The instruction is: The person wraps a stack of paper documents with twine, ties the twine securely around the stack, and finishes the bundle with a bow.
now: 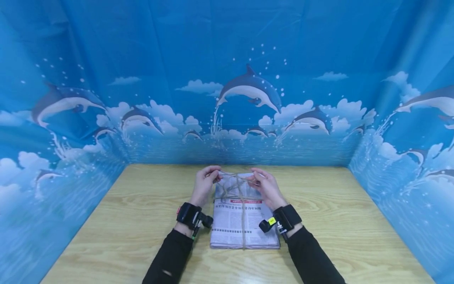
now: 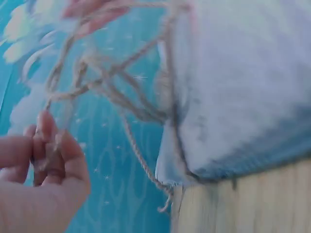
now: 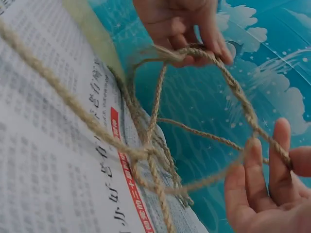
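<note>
**Tying stage judged incomplete**

A stack of newspapers [image 1: 230,227] is found lying flat on the wood-grain counter [image 1: 142,221], directly in front of the person. Brown string [image 1: 243,215] is laid over it lengthwise and crosswise, the two runs meeting on the upper face towards the far edge.

String is pinched in the fingers of the left hand [image 1: 205,183], by the far left corner of the stack, and in those of the right hand [image 1: 264,187], by the far right corner. Neither hand is spread wide. Between them, slack loops are held up off the paper.

The step in hand is judged to be the knotting of the string. Whether a bow or a plain knot is being formed cannot be told. For the next move, it is judged that the loops should be secured and both sides drawn apart evenly; if pulled unequally, the crossing could be shifted.

No box, bag or other container is noted. The newspapers are bound by string only.
</note>
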Demonstrator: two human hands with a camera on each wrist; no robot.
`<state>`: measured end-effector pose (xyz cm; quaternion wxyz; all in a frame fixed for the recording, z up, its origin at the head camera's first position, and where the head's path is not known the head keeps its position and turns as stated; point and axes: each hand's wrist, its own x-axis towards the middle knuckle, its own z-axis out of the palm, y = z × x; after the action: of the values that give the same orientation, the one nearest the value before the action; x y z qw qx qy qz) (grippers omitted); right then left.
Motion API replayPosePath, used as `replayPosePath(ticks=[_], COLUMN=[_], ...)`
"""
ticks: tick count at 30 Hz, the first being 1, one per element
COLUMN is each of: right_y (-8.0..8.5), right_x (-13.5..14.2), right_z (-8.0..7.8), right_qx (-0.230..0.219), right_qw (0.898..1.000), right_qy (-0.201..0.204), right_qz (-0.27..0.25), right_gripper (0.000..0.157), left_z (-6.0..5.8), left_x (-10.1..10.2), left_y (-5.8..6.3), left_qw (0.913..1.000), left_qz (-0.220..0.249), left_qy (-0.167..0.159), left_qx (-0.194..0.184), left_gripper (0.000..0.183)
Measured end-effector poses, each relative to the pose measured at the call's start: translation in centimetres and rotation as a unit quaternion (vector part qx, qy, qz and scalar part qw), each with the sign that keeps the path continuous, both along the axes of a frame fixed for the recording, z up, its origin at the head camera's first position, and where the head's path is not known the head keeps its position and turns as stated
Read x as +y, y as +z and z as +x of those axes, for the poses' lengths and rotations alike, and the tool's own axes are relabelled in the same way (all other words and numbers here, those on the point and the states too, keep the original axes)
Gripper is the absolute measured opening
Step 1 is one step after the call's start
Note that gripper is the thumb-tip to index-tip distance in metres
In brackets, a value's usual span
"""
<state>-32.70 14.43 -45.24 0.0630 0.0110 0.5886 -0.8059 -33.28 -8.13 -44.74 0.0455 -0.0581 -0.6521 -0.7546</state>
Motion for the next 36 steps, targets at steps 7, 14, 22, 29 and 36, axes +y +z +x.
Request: replayPosePath(ticks=[7, 14, 22, 29, 36], right_y=[0.3, 0.5, 0.9, 1.1, 0.8], right_x=[1.9, 4.7, 7.9, 9.4, 9.9], right_z=[-0.3, -0.9, -1.0, -1.1, -1.0], right_qx=[-0.059, -0.039, 0.027, 0.050, 0.054], right_qw=[0.991, 0.989, 0.996, 0.987, 0.982], right_qy=[-0.021, -0.052, -0.084, -0.101, -0.099], right_qz=[-0.115, -0.132, 0.032, 0.119, 0.154], right_gripper=[0.028, 0.021, 0.021, 0.022, 0.026], left_z=[-0.5, -0.6, -0.1, 0.2, -0.1], left_x=[-2.4, -3.7, -5.0, -6.8, -8.1], left_y=[0.3, -0.5, -0.4, 0.2, -0.7], left_qw=[0.9978, 0.9439, 0.8691, 0.8802, 0.8915], left_qz=[0.018, -0.321, -0.468, -0.453, -0.444], left_qy=[-0.021, 0.028, 0.043, 0.047, 0.037], left_qx=[-0.060, 0.072, 0.153, 0.133, 0.082], left_gripper=[0.030, 0.017, 0.014, 0.039, 0.052])
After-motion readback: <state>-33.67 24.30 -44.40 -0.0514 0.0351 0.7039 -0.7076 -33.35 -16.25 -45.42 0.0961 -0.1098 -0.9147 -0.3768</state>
